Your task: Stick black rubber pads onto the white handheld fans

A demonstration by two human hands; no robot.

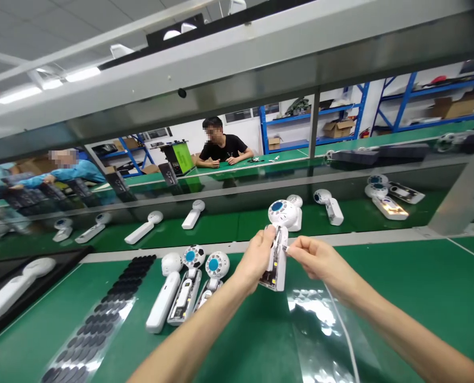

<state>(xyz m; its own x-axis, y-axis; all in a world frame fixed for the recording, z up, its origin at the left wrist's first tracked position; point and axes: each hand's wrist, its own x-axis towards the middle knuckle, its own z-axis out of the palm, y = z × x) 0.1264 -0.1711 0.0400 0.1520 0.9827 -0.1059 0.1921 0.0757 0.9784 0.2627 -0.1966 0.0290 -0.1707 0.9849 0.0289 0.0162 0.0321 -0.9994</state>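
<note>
My left hand (256, 258) is closed around the handle of a white handheld fan (282, 213), held tilted above the green bench. The fan has a round vented head with a blue centre, and its handle is open, baring the circuit board and small lit spots. At the handle's right side, my right hand (314, 258) pinches a small cable plug (285, 248). The plug touches the handle's edge; whether it is inserted I cannot tell. From below that hand a white cable (345, 330) runs down toward the front of the bench.
Several similar fans (163, 298) lie left of my hands. A strip of black round pads (95, 324) and a black tray (33, 300) are farther left. Behind is a green conveyor (237, 226) with more fans. Overhead runs a metal shelf (221, 80). Co-workers (225, 146) sit across.
</note>
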